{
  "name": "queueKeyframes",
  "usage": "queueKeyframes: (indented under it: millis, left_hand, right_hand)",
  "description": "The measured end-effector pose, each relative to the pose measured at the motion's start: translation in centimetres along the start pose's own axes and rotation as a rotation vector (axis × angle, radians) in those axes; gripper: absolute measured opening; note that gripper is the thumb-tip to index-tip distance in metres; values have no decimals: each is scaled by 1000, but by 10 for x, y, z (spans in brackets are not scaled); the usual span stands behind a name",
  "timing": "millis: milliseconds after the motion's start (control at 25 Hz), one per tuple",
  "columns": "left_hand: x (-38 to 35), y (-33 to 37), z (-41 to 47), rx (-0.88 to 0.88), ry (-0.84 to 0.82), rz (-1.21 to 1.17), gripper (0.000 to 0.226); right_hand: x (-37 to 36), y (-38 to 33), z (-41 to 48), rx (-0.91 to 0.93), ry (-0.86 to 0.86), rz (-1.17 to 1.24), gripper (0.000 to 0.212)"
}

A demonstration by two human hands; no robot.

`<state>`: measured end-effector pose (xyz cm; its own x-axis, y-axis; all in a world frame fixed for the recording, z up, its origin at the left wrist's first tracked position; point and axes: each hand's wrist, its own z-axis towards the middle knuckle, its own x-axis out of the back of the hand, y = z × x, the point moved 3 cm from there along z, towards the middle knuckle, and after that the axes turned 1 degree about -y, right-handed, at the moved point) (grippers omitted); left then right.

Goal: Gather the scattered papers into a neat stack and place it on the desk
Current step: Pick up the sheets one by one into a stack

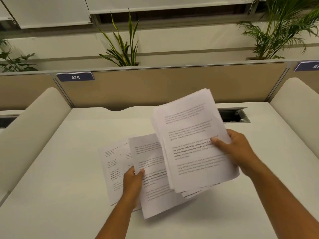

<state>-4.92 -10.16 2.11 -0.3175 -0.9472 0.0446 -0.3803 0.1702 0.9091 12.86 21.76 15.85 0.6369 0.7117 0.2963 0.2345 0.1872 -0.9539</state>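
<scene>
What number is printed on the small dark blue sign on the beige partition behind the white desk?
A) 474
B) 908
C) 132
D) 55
A: the small dark blue sign fixed to the top left of the beige partition panel shows white digits reading 474.

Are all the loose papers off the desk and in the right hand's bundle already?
No. The right hand holds a bundle, but the left hand is pinching another sheet, and one more sheet lies flat on the desk.
</scene>
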Motion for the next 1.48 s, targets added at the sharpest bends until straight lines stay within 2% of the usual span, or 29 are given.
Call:
queueKeyframes:
  millis: [160,280,360,480,640,720,880,960,1240,1480]
  left_hand:
    - [-34,11,-7,21,-100,-60,19]
    - [-53,19,-14,44,-211,-101,21]
    - [-60,22,-18,73,-275,-103,24]
    - [-69,21,-20,102,-322,-97,25]
    - [-80,30,-26,62,-212,-111,37]
    - [-88,44,-29,-97,-179,-20,20]
    - [-115,74,-49,-374,-200,-7,21]
    - [-131,79,-63,-447,-236,-51,21]
    - [-144,61,-74,-454,-271,-71,22]
    - [-155,57,-82,-425,-219,-88,22]
  right_hand:
    - [-34,46,-14,-156,-85,94,22]
    - [-42,69,-15,-233,-157,98,39]
    - [-41,80,-12,-323,-177,216,48]
    - [-43,91,-11,-414,-286,270,43]
    - [-39,88,-16,-315,-244,122,34]
    - [-32,76,-20,-182,-180,59,32]
    - [-5,45,-32,97,64,38,23]
    - [7,38,-42,158,207,97,19]
    - [8,59,-65,148,270,186,36]
    - [-1,51,-65,146,273,259,26]
